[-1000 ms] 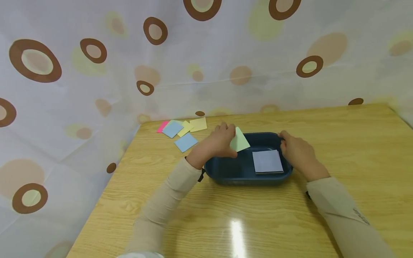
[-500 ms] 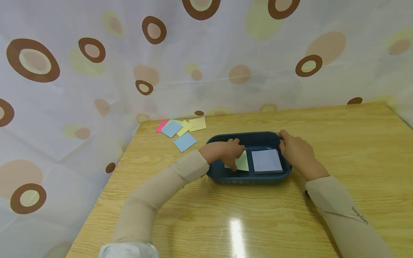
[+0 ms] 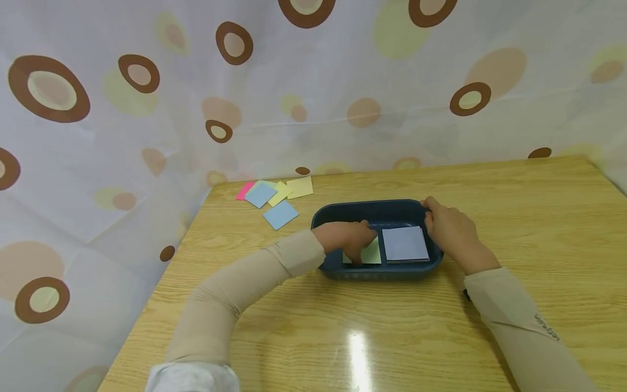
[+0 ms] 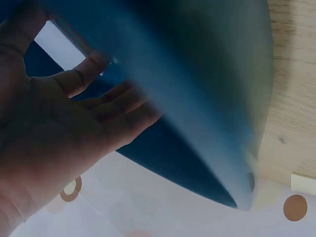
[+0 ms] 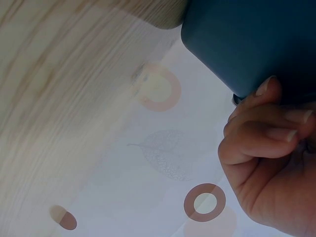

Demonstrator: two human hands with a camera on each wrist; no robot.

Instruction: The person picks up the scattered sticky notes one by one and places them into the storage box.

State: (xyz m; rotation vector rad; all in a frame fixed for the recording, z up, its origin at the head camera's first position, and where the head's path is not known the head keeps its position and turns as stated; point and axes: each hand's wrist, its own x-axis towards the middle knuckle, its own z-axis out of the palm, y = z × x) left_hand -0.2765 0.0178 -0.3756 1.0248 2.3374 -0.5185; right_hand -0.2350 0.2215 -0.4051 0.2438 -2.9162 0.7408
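A dark blue oblong tray stands on the table, its wall filling much of the left wrist view. My left hand reaches down into the tray's left half, over a pale green sticky note that it partly covers. In the left wrist view its fingers are loosely extended. Beside the green note lies a pale lavender stack of sticky notes. My right hand grips the tray's right end at the far corner, with fingers curled against the outer wall in the right wrist view.
At the table's back left lie loose sticky notes: a pink one, a blue one and a pale yellow one among them. Another blue note lies nearer. A patterned sheet hangs behind the wooden table.
My left hand has carried the green note down into the tray's left half, laid it there and relaxed lower over it. My right hand keeps its grip on the tray.
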